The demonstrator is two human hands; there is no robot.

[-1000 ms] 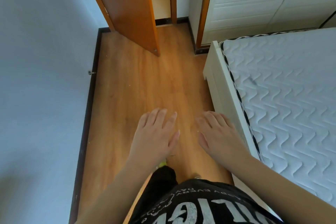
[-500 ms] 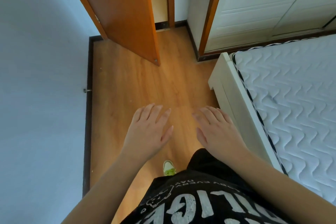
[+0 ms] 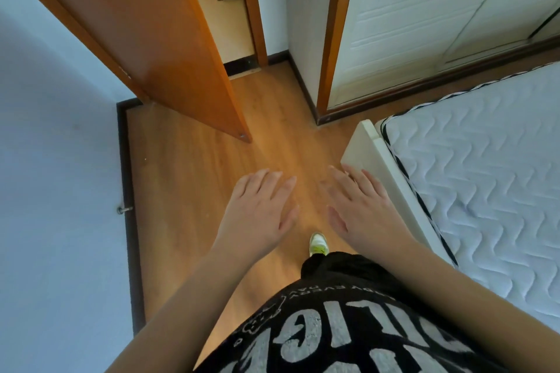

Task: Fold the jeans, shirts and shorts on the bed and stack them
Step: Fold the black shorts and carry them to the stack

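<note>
My left hand (image 3: pixel 257 215) and my right hand (image 3: pixel 362 210) hover side by side over the wooden floor, palms down, fingers straight, holding nothing. The bed (image 3: pixel 485 191), a bare white quilted mattress on a cream frame, lies to the right of my right hand. No jeans, shirts or shorts show on the part of the bed in view. I wear a black printed shirt, and one white-and-green shoe (image 3: pixel 318 244) shows below my hands.
An orange wooden door (image 3: pixel 145 39) stands open ahead on the left, with the doorway behind it. A blue wall (image 3: pixel 54 160) with a door stopper (image 3: pixel 124 209) runs along the left. White wardrobe doors (image 3: pixel 424 18) stand behind the bed.
The view has tilted up and swung left, so the door and doorway show more and the bed sits further right. Both hands stay open and side by side.
</note>
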